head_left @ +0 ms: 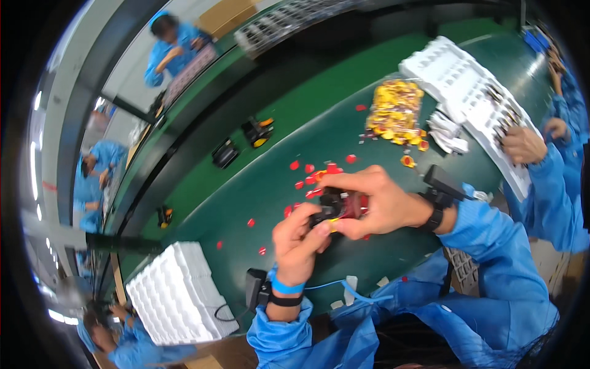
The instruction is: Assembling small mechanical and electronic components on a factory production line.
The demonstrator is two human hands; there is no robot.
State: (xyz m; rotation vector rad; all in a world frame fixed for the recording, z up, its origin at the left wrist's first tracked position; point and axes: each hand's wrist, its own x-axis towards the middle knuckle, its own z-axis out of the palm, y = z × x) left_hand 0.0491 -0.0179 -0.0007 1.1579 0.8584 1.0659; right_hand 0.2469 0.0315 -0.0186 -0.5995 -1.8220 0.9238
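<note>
In front of me, both my hands hold one small black plastic assembly between them. It shows a dark reddish part on its right side and a bit of yellow at its lower edge; its exact kind is not clear. My left hand pinches the near left end, thumb along the yellow edge. From the right, my right hand wraps it with thumb and index finger. Fingers cover much of it. Around and beyond my hands, small red caps lie scattered on the green table.
A clear bag of yellow parts lies beyond my right hand, beside crumpled white material. A co-worker's hand touches a white foam tray. Stacked white trays stand at left. Black-and-yellow assemblies rest on the far green strip.
</note>
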